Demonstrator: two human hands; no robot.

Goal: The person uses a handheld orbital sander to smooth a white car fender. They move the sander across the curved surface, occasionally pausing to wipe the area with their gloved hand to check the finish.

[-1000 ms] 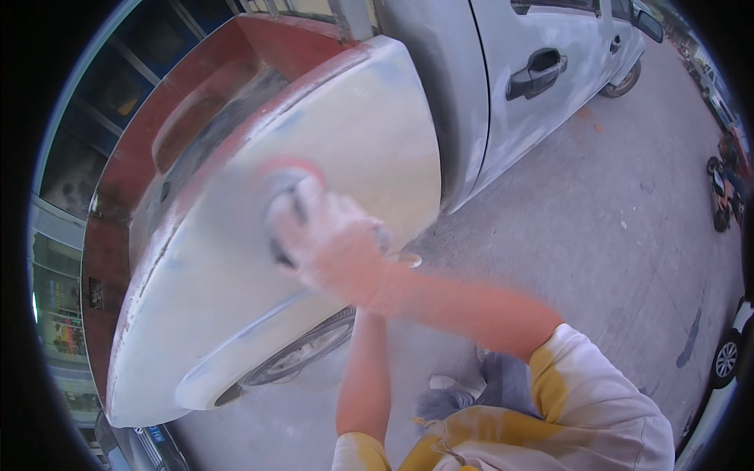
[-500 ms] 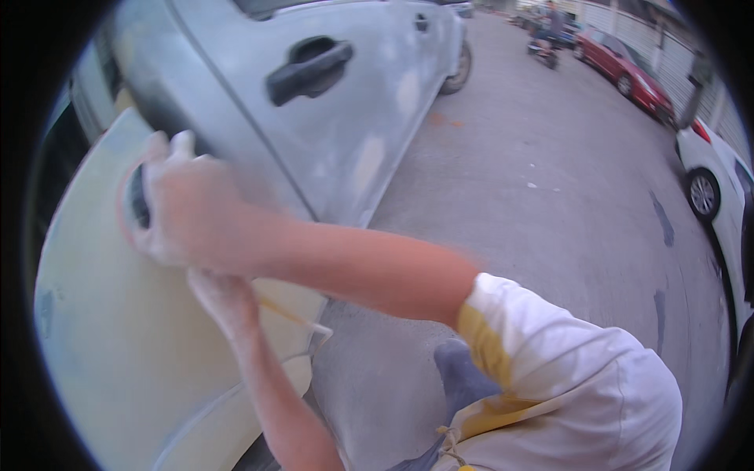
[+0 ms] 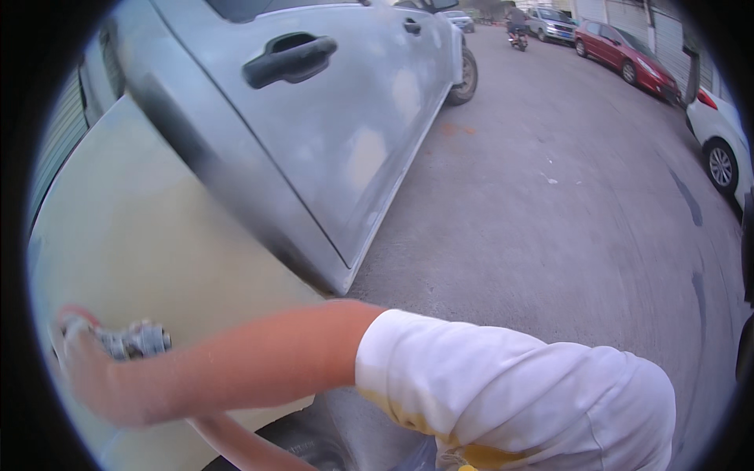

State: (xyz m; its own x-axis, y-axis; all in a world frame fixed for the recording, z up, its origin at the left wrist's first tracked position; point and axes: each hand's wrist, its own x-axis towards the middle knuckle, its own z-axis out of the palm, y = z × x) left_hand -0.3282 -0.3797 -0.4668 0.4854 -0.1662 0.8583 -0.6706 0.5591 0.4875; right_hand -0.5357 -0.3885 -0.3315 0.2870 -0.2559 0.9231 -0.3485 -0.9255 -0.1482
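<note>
My right hand point(image 3: 94, 385) is closed round a round sander point(image 3: 141, 340) with a grey body and a reddish rim. The sander sits against the broad cream-coloured body panel point(image 3: 181, 243) of a vehicle, low at the left of the view. Motion smears my fingers a little. Below my right forearm, part of my left forearm point(image 3: 243, 443) shows; the left hand is hidden behind the right arm. Ahead of the panel stands the grey door point(image 3: 345, 133) with pale patches and a dark door handle point(image 3: 290, 59).
A dark tyre point(image 3: 314, 447) lies under the panel's lower edge, near me. Grey pavement point(image 3: 503, 220) stretches along the right. A white car point(image 3: 719, 141) and a red car point(image 3: 628, 55) are parked across the way, and a person on a motorbike point(image 3: 517, 38) is far off.
My right hand and the sander have moved down and left over the panel, nearer to me. My left hand has dropped out of sight behind the right arm. The distant motorbike is farther away.
</note>
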